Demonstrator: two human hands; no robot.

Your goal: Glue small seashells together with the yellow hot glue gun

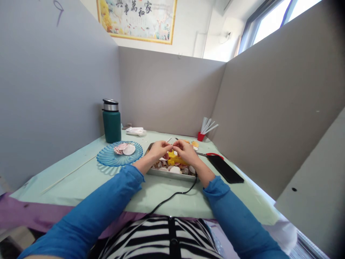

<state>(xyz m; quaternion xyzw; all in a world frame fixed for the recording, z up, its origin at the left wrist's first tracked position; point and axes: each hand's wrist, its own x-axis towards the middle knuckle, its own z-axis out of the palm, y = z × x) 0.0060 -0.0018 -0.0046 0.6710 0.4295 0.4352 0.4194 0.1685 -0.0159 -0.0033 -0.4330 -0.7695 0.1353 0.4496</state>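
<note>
My left hand (161, 148) and my right hand (185, 150) meet fingertip to fingertip above a metal tray (172, 175). Both are closed in a pinch. Whatever lies between the fingers is too small or too hidden to make out. Below them a yellow glue gun (174, 159) rests on the shells (175, 169) that fill the tray, partly covered by my hands. A black cord (175, 194) runs over the tray's front right corner toward my body. To the left, a blue fluted glass plate (104, 158) carries several pink and white shells (123, 148).
A green bottle (111, 124) stands behind the plate, near a white packet (136, 131). Back right, a red cup (201, 136) holds white sticks (207, 125). Red-handled scissors (215, 155) and a black phone (225, 169) lie right of the tray. A thin stick (68, 174) lies left. Grey partitions enclose the table.
</note>
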